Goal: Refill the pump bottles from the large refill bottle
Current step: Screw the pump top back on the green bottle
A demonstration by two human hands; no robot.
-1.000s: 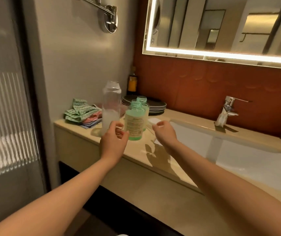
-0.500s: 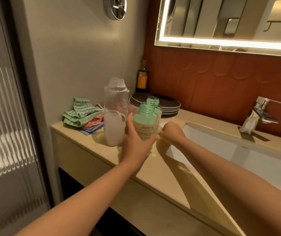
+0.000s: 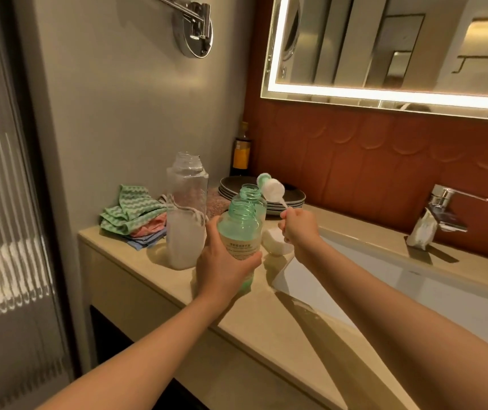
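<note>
My left hand (image 3: 225, 261) grips a green translucent pump bottle (image 3: 238, 232) with an open neck, near the counter's front edge. A second green bottle (image 3: 251, 194), also uncapped, stands just behind it. My right hand (image 3: 298, 226) pinches the tube of a white pump head (image 3: 272, 188) and holds it up, tilted, above the second bottle. Another white pump head (image 3: 275, 241) lies on the counter between my hands. The large clear refill bottle (image 3: 186, 214) stands uncapped to the left, with whitish liquid in its lower part.
Folded cloths (image 3: 131, 217) lie left of the refill bottle. A stack of dark plates (image 3: 293, 196) and a dark bottle (image 3: 241, 152) stand at the back wall. The white sink basin (image 3: 384, 285) and chrome tap (image 3: 443, 208) are to the right on the beige counter (image 3: 266, 315).
My left hand moved from the refill bottle to the front green bottle and took hold of it. My right hand picked a pump head up off the counter.
</note>
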